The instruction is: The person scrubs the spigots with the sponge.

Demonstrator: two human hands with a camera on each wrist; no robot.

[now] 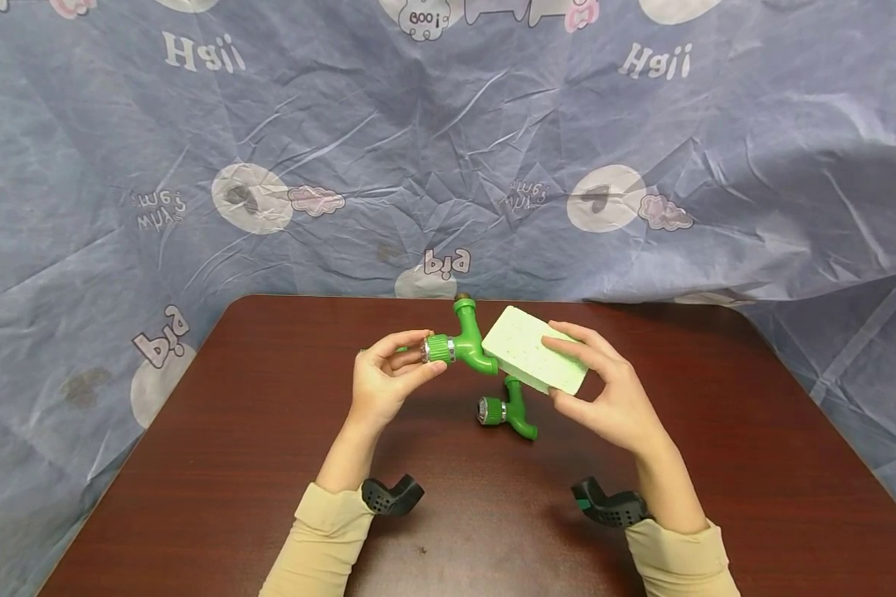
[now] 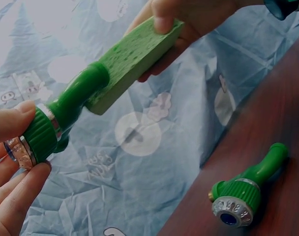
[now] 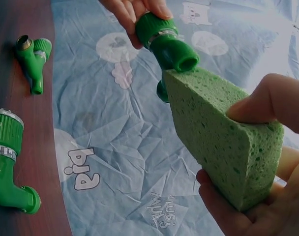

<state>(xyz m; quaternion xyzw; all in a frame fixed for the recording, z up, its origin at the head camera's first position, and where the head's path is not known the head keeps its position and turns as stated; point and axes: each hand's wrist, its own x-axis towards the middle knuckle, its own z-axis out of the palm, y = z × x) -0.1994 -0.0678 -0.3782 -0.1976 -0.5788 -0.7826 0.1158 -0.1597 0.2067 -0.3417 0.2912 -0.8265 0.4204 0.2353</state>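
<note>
Above the table, my left hand [image 1: 388, 373] pinches a green tap [image 1: 470, 344] by its ribbed knob, between thumb and fingers. A light green sponge block [image 1: 533, 348] is in my right hand [image 1: 612, 398], thumb on one face and fingers on the other. In the right wrist view the sponge [image 3: 208, 128] has a corner against the tap [image 3: 171, 51] near its spout. A second green tap [image 1: 515, 410] lies on the table below the hands. Behind my left hand, green bits of a third tap [image 1: 401, 349] show; most of it is hidden there.
The dark red-brown wooden table [image 1: 269, 514] spreads under both hands. A wrinkled blue-grey cloth [image 1: 388, 149] with printed cartoons hangs behind its far edge. Black wrist mounts [image 1: 392, 496] sit at both cuffs.
</note>
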